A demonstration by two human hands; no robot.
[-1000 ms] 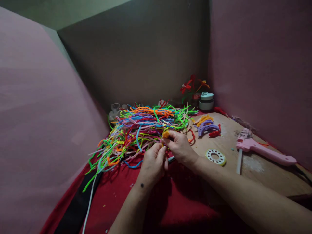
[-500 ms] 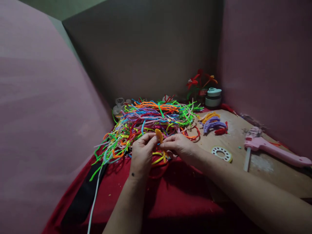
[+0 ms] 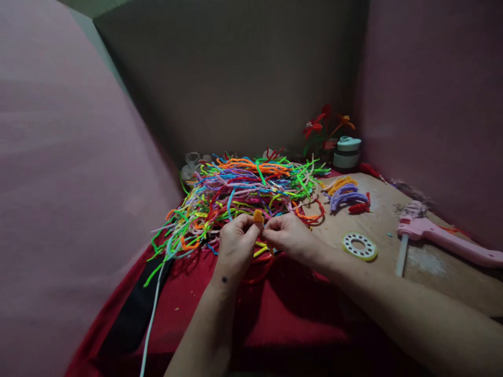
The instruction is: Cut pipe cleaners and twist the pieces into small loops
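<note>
My left hand point(image 3: 238, 242) pinches a folded orange-yellow pipe cleaner point(image 3: 258, 215), whose rounded top pokes up above my thumb and finger. Just to its right, my right hand point(image 3: 290, 233) is closed at the fingertips on the lower part of the same piece; most of that part is hidden by the fingers. Behind both hands spreads a big heap of pipe cleaners point(image 3: 243, 180) in many colours. A yellow one point(image 3: 261, 250) shows below, between the hands.
On the brown board point(image 3: 383, 201) at right lie purple pipe cleaner pieces point(image 3: 348, 198), a white-and-yellow ring with holes point(image 3: 359, 246) and a pink glue gun point(image 3: 448, 238). Behind stand a lidded jar point(image 3: 347, 153) and red flowers point(image 3: 314, 125). A white cord point(image 3: 151, 324) crosses the red cloth point(image 3: 176, 319).
The orange-yellow piece has turned and now shows less height above my left fingers. My left hand has shifted slightly right, and both hands stay close together.
</note>
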